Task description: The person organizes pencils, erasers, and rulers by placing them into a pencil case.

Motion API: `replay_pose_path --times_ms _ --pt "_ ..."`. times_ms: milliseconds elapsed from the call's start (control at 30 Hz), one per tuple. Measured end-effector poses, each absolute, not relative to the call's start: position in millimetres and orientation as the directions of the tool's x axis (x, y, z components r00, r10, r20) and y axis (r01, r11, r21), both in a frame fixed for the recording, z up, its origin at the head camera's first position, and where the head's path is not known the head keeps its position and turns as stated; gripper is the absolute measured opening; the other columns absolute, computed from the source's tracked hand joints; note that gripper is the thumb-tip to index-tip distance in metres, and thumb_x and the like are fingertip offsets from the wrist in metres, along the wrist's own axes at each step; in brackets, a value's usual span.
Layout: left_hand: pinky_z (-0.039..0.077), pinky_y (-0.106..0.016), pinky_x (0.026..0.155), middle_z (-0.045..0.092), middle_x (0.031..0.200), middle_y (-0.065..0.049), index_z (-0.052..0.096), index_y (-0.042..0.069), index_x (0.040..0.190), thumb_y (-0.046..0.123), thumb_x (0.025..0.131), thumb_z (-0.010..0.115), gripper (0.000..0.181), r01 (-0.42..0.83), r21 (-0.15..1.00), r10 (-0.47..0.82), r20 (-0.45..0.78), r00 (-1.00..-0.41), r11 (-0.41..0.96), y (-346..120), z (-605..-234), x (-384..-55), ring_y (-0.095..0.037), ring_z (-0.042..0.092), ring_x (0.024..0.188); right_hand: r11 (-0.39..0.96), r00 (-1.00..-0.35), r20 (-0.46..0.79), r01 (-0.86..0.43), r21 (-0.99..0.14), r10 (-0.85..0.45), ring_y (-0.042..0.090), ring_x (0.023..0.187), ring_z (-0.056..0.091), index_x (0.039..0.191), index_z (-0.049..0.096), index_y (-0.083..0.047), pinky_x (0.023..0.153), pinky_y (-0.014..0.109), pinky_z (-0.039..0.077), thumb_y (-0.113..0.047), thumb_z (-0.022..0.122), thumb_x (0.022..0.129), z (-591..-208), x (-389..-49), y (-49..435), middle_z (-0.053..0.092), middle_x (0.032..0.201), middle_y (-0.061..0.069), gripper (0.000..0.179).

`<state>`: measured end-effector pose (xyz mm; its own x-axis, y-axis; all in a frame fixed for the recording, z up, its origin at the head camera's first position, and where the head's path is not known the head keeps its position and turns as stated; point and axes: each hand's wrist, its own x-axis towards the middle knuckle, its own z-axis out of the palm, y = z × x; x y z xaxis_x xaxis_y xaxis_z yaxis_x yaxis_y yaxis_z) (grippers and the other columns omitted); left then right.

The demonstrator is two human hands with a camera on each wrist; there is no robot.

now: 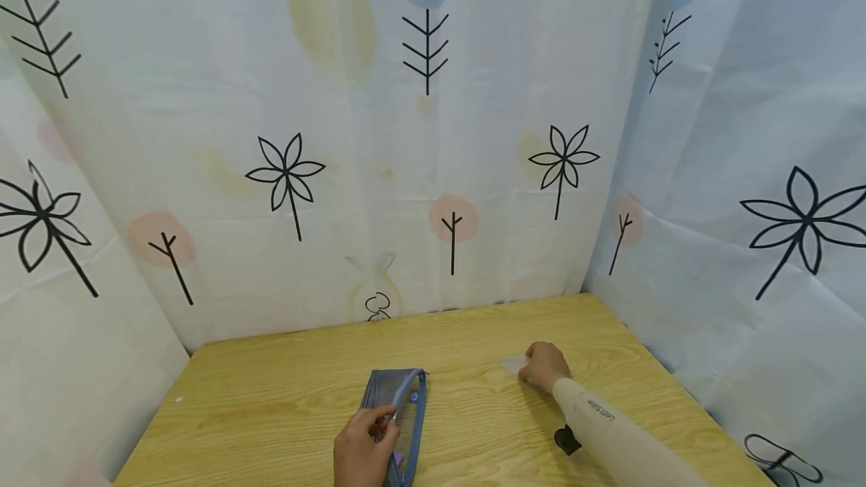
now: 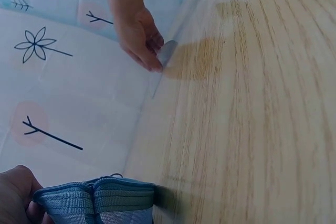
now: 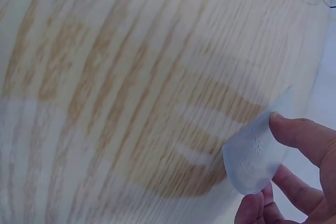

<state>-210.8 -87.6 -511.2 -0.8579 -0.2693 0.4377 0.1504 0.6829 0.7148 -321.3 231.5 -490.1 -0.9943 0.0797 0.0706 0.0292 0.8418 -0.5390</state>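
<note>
A blue see-through mesh pencil case (image 1: 420, 434) lies lengthwise on the table, its zipped side gaping. My left hand (image 1: 364, 443) pinches the case's edge between thumb and fingers. Small blue and purple bits show through the mesh. In the left wrist view, the zipped end of the pencil case (image 2: 97, 198) stands beside the left hand (image 2: 18, 195). Farther right, my right hand (image 1: 545, 367) holds a clear half-round plastic protractor (image 3: 254, 153) by its rim, close over the table. The right thumb lies on its face, with fingers behind.
A wood-grain table (image 1: 271, 397) spreads under both hands. White patterned curtains (image 1: 352, 134) rise along its back and sides. A small white speck (image 1: 179, 399) lies at the left of the table. A black wrist device (image 1: 567, 440) hangs under the right sleeve.
</note>
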Motion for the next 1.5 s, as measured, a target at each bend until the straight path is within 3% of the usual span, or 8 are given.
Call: replay_pose_path --times_ms 467,767,1033,1267,1500 --pt "0.043 -0.019 0.053 0.053 0.067 0.012 0.078 0.015 0.084 0.002 0.072 0.075 0.019 0.168 0.711 -0.267 0.457 -0.848 0.683 -88 -512 -211 0.003 0.048 0.057 0.859 -0.996 0.091 -0.025 -0.511 0.025 0.033 0.084 0.067 0.103 0.068 0.009 0.072 0.045 0.055 0.0 0.07 0.08 -476 -317 236 0.069 0.1 0.021 0.025" --pt "0.044 -0.02 0.052 0.054 0.068 0.012 0.078 0.016 0.083 0.0 0.072 0.076 0.02 0.192 0.709 -0.265 0.48 -0.836 0.678 -88 -514 -209 0.003 0.05 0.057 0.835 -0.999 0.036 -0.001 -0.55 0.023 0.018 0.061 0.054 0.083 0.064 0.001 0.057 0.032 0.046 -0.001 0.07 0.079 -474 -315 236 0.064 0.082 0.01 0.007" --pt "0.043 -0.019 0.052 0.053 0.068 0.012 0.078 0.015 0.084 0.001 0.073 0.075 0.018 0.185 0.71 -0.261 0.47 -0.843 0.68 -88 -514 -210 0.004 0.049 0.057 0.781 -0.999 0.033 -0.007 -0.624 0.017 0.013 0.048 0.042 0.068 0.053 -0.007 0.048 0.026 0.036 0.0 0.065 0.08 -477 -316 237 0.05 0.064 0.003 0.018" --pt "0.044 -0.019 0.052 0.053 0.068 0.012 0.078 0.016 0.085 0.002 0.072 0.075 0.019 0.181 0.706 -0.262 0.469 -0.843 0.684 -88 -513 -210 0.004 0.049 0.057 0.571 -0.991 -0.136 0.101 -0.815 -0.019 0.013 0.048 0.045 0.073 0.063 0.001 0.049 0.028 0.045 0.0 0.057 0.08 -474 -309 234 0.054 0.062 0.005 0.009" --pt "0.044 -0.019 0.053 0.053 0.068 0.013 0.077 0.016 0.083 0.002 0.072 0.075 0.019 0.176 0.704 -0.266 0.47 -0.842 0.688 -88 -513 -211 0.003 0.049 0.058 0.386 -0.966 -0.233 0.173 -0.906 -0.114 0.011 0.054 0.047 0.086 0.065 0.003 0.053 0.025 0.049 -0.003 0.056 0.082 -480 -302 224 0.054 0.069 0.001 0.011"
